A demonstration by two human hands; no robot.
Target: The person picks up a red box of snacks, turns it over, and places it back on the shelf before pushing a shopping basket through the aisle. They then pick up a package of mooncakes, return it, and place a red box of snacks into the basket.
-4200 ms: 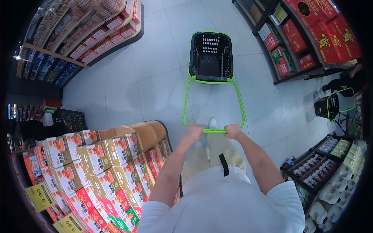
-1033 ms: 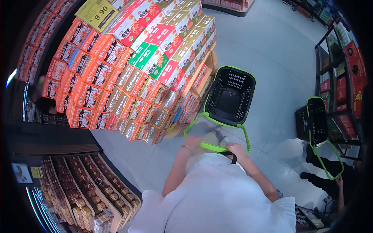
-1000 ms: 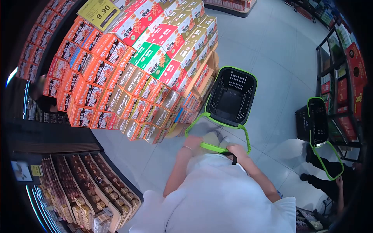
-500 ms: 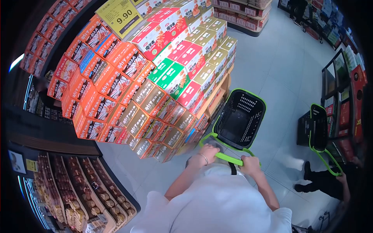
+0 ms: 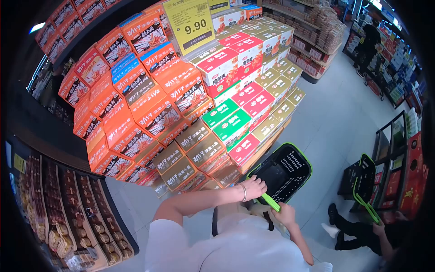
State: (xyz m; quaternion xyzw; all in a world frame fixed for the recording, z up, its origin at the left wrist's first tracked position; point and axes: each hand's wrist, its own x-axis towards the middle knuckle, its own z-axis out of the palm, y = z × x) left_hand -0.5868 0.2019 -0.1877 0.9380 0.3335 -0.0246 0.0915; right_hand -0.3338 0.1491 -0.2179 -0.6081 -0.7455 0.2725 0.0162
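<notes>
A black shopping basket (image 5: 301, 177) with a lime-green rim and handle (image 5: 271, 202) is in front of me, beside the stacked boxes. My right hand (image 5: 286, 214) is closed around the near end of the handle. Wearing a bracelet at the wrist, my left hand (image 5: 253, 187) has its fingers curled over the other end. The basket's inside looks dark, with nothing I can make out in it. Close to its left side stand gold boxes (image 5: 209, 148), a red box (image 5: 245, 148) and green boxes (image 5: 233, 124).
Orange boxes (image 5: 156, 111) fill the display's left, under a yellow price sign (image 5: 192, 25) reading 9.90. Bins of packaged food (image 5: 90, 220) line the lower left. At right, another person's hand (image 5: 379, 229) holds a second basket (image 5: 367, 174). Shelves (image 5: 312, 50) stand farther back.
My view has turned and come nearer the boxes, which now sit lower and further right. The handle has tilted, its left end rising. The other person's basket has shifted in view.
</notes>
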